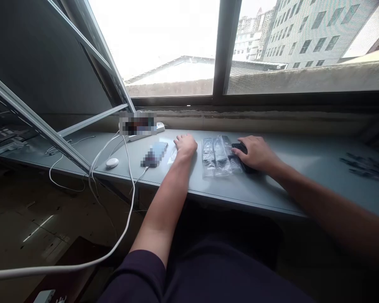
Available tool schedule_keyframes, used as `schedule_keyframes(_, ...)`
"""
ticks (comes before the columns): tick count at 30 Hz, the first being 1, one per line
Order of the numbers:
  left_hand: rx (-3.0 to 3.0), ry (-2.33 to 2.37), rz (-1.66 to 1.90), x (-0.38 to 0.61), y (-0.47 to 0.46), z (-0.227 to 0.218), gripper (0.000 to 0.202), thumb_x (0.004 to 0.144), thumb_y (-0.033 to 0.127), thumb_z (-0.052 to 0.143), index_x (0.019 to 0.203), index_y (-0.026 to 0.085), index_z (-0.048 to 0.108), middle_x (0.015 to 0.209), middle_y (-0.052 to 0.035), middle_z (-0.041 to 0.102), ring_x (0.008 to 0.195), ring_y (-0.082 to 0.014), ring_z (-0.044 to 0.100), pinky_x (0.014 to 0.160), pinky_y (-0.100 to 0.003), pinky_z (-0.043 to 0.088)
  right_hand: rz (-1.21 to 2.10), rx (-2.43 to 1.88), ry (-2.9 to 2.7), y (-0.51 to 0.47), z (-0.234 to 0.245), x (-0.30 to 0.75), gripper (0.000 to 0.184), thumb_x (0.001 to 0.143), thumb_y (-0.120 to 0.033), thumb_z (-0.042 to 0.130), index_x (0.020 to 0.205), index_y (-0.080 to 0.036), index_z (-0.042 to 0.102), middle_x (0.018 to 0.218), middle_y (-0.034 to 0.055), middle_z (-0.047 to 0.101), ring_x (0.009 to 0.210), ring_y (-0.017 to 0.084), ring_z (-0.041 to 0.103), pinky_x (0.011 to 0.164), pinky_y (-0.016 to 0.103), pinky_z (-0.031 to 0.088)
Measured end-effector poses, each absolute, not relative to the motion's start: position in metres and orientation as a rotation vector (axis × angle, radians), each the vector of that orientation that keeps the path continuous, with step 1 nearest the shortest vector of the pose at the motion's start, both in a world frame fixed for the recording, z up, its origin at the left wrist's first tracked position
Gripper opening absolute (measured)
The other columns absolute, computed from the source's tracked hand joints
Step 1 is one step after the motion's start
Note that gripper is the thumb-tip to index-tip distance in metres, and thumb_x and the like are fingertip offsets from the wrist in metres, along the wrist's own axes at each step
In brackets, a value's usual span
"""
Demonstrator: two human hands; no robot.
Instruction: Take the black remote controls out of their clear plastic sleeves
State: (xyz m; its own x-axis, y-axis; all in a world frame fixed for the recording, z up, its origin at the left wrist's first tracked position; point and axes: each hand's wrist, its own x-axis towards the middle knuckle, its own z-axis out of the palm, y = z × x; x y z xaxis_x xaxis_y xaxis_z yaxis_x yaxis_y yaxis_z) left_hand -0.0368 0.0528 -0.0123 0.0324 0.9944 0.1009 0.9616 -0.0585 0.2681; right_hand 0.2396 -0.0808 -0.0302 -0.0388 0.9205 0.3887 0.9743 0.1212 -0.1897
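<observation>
My left hand (186,145) rests on the grey table (303,176), knuckles up and fingers curled onto a clear plastic bag (172,155) beside it. My right hand (255,153) lies over a black object (240,148), fingers bent around it. Between the hands lies a pile of clear bags holding black parts (219,155).
A phone (154,153) on a charging cable, a white earbud case (112,163) and a power strip (142,130) with white cables sit to the left. Metal frame bars (34,120) slant over the left side. More black parts (366,166) lie far right. A window runs behind.
</observation>
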Motion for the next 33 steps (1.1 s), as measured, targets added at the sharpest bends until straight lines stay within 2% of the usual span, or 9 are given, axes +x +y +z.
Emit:
schedule_keyframes(3,2.183,2.102,0.355,-0.041,0.056,-0.010,0.041,0.109,0.018,0.053,0.145,0.017,0.073,0.158,-0.0263,0.070,0.152,-0.0397,0.057,0.124,-0.052,0.043,-0.182,-1.831,-1.993,-0.081,-0.031,0.239,0.070,0.111,-0.065,0.056,0.154,-0.013,0.076,0.152,0.0259,0.075,0.145,0.052,0.062,0.123,0.066,0.051)
schedule_keyframes(7,2.139,2.089,0.399,-0.043,0.055,-0.008,0.042,0.111,0.022,0.057,0.150,0.016,0.070,0.159,-0.0264,0.069,0.155,-0.0396,0.055,0.124,-0.049,0.044,-0.188,-1.819,-1.979,-0.081,-0.031,0.239,0.069,0.111,-0.065,0.057,0.154,-0.016,0.076,0.151,0.0248,0.076,0.145,0.052,0.063,0.122,0.067,0.053)
schedule_keyframes(11,2.093,2.092,0.567,-0.045,0.053,-0.005,0.075,0.106,0.019,0.062,0.179,0.015,0.043,0.176,-0.0298,0.053,0.160,-0.0415,0.053,0.127,-0.049,0.046,-0.177,-1.801,-1.974,-0.083,-0.029,0.236,0.076,0.111,-0.065,0.057,0.164,-0.013,0.068,0.155,0.0262,0.074,0.148,0.052,0.061,0.124,0.067,0.051)
schedule_keyframes(15,2.051,2.045,0.599,-0.052,0.053,-0.001,0.093,0.101,0.018,0.068,0.186,0.018,0.030,0.178,-0.0293,0.050,0.158,-0.0417,0.059,0.123,-0.044,0.050,-0.179,-1.757,-1.972,-0.086,-0.025,0.232,0.079,0.110,-0.064,0.058,0.171,-0.013,0.061,0.156,0.0254,0.074,0.150,0.050,0.060,0.127,0.066,0.050)
schedule_keyframes(19,2.005,1.997,0.569,-0.059,0.055,0.001,0.084,0.101,0.013,0.066,0.180,0.017,0.040,0.171,-0.0287,0.058,0.147,-0.0395,0.070,0.115,-0.040,0.054,-0.180,-1.742,-1.972,-0.088,-0.022,0.229,0.079,0.110,-0.062,0.059,0.171,-0.012,0.061,0.157,0.0264,0.073,0.151,0.050,0.060,0.128,0.065,0.049)
schedule_keyframes(22,2.005,2.017,0.553,-0.061,0.055,0.002,0.061,0.103,0.012,0.065,0.163,0.016,0.058,0.159,-0.0273,0.068,0.139,-0.0387,0.075,0.110,-0.040,0.057,-0.173,-1.745,-1.964,-0.090,-0.021,0.228,0.079,0.110,-0.061,0.059,0.170,-0.010,0.062,0.156,0.0268,0.073,0.150,0.050,0.060,0.127,0.065,0.049)
schedule_keyframes(25,1.971,2.043,0.519,-0.062,0.054,0.002,0.044,0.104,0.012,0.065,0.148,0.019,0.066,0.146,-0.0255,0.076,0.131,-0.0390,0.078,0.103,-0.042,0.059,-0.170,-1.729,-1.962,-0.091,-0.020,0.228,0.078,0.110,-0.061,0.058,0.170,-0.012,0.061,0.157,0.0263,0.073,0.151,0.050,0.060,0.127,0.066,0.049)
schedule_keyframes(30,1.963,2.042,0.491,-0.064,0.054,0.002,0.041,0.100,0.009,0.068,0.138,0.023,0.069,0.141,-0.0226,0.079,0.128,-0.0370,0.080,0.099,-0.040,0.059,-0.172,-1.705,-1.953,-0.090,-0.022,0.230,0.077,0.110,-0.062,0.059,0.171,-0.015,0.062,0.156,0.0245,0.074,0.150,0.049,0.062,0.127,0.065,0.050)
schedule_keyframes(33,1.950,2.051,0.457,-0.065,0.054,0.003,0.045,0.099,0.011,0.069,0.142,0.024,0.068,0.142,-0.0232,0.079,0.130,-0.0376,0.079,0.100,-0.041,0.059,-0.163,-1.705,-1.952,-0.088,-0.025,0.230,0.074,0.109,-0.061,0.060,0.169,-0.017,0.064,0.155,0.0230,0.076,0.147,0.049,0.063,0.126,0.065,0.050)
